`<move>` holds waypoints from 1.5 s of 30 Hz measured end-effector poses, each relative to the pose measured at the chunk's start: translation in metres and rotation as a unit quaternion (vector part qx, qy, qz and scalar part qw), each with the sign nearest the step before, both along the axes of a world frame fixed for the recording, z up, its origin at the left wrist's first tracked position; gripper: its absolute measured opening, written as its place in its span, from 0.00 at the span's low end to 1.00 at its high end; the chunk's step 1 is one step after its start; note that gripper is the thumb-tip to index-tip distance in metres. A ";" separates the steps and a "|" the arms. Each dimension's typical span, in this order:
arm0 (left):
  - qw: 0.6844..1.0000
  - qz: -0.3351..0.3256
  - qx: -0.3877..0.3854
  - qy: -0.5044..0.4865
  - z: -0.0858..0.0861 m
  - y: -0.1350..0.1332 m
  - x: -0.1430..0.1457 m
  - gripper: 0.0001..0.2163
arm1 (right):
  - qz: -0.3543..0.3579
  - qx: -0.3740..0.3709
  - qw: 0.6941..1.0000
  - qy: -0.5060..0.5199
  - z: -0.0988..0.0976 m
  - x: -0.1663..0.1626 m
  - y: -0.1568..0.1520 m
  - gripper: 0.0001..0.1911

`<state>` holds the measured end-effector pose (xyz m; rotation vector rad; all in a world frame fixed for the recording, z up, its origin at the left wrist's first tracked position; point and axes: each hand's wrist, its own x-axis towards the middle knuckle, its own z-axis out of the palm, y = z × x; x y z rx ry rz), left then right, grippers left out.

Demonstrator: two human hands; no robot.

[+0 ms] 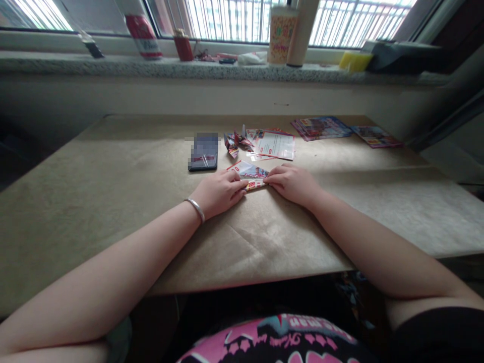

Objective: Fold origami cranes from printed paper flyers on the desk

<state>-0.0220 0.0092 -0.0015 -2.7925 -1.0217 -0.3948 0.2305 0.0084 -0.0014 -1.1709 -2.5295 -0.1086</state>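
A folded piece of printed paper (254, 172), white, red and blue, lies on the table between my hands. My left hand (220, 191), with a silver bangle at the wrist, presses its left part with the fingers closed over it. The right corner is pinched by the fingertips of my right hand (293, 182). Just beyond sits a small folded paper figure (239, 142) in dark and red print. To its right are flat printed sheets (278, 144). A phone (204, 152) rests to the left, its screen blurred.
Stacks of glossy leaflets (323, 127) lie at the table's far right, with another bunch (377, 136) beside them. On the windowsill (212, 70) stand a red can (142, 38), a patterned cup (282, 35) and a yellow item (355, 61). The table's front edge runs below my forearms.
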 end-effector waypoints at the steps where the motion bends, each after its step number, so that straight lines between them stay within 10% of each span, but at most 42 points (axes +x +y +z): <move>1: 1.000 -0.002 0.000 -0.001 0.000 0.000 0.000 0.16 | 0.002 -0.003 1.000 0.003 0.000 0.001 0.001 0.14; 10: 0.997 -0.002 -0.082 -0.009 -0.004 0.008 -0.002 0.21 | 0.007 -0.016 1.000 0.004 -0.002 0.004 0.005 0.14; 45: 0.999 -0.008 0.043 -0.015 -0.008 0.008 0.003 0.17 | -0.008 -0.003 1.000 -0.016 -0.002 -0.003 0.002 0.16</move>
